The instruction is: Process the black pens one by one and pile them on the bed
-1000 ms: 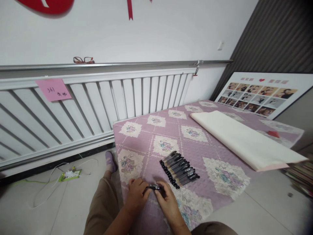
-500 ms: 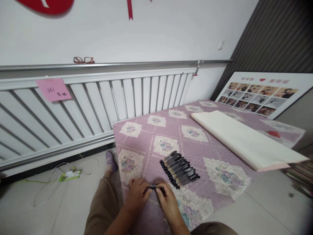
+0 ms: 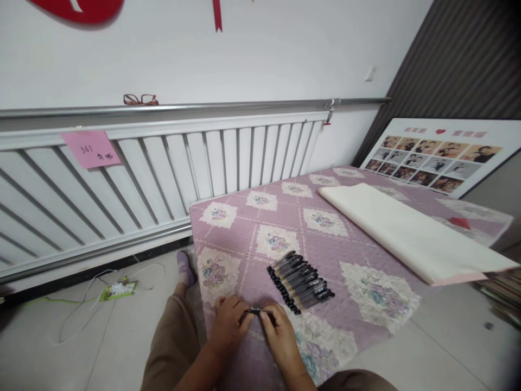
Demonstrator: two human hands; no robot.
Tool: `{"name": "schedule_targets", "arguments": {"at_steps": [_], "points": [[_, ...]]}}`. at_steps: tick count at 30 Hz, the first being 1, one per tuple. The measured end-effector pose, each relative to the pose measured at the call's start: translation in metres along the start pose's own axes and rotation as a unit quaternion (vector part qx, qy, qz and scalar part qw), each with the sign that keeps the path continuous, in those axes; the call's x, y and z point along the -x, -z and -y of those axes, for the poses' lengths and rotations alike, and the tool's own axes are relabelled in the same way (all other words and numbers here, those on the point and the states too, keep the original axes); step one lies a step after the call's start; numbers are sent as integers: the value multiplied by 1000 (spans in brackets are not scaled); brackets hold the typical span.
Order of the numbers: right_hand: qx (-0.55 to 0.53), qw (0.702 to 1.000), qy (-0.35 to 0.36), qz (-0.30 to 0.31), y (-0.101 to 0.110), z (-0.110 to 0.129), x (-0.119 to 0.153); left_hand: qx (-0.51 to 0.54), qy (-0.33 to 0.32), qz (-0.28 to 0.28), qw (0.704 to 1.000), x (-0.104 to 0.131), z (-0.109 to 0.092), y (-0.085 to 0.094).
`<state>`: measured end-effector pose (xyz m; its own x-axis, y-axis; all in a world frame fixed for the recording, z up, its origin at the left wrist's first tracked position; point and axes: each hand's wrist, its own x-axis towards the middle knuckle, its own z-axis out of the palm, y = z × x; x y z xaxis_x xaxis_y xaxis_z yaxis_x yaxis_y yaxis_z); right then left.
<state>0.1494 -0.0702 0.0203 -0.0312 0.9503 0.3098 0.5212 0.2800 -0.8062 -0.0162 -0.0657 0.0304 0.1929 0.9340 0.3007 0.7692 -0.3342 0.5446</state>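
Between the fingertips of both hands is a dark pen (image 3: 255,311), held level just above the purple flowered cloth (image 3: 252,347). My left hand (image 3: 231,321) pinches its left end, and my right hand (image 3: 279,329) pinches the right end. Only a short middle stretch of the pen shows; the fingers cover the rest. To the right of my hands, a row of several black-capped pens (image 3: 301,282) lies side by side on the cloth, slanting up to the right.
A folded cream sheet (image 3: 399,233) lies on the right of the cloth, before a leaning photo board (image 3: 431,155). A white radiator (image 3: 228,157) lines the wall, with glasses (image 3: 140,100) on the pipe above it. A power strip (image 3: 119,291) with cables sits on the floor.
The view has shifted very slightly. Both hands stay in place on the pen, and the row of pens lies as before.
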Motion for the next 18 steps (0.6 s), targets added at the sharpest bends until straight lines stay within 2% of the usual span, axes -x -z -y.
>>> {"name": "schedule_targets", "arguments": {"at_steps": [6, 10, 18], "points": [[-36, 999, 6, 9, 0, -8, 2, 7, 6, 4, 1000, -1, -1, 1], [-27, 999, -28, -17, -4, -15, 4, 2, 8, 7, 1000, -1, -1, 2], [-3, 1000, -10, 8, 0, -1, 0, 7, 10, 5, 1000, -1, 0, 1]]}}
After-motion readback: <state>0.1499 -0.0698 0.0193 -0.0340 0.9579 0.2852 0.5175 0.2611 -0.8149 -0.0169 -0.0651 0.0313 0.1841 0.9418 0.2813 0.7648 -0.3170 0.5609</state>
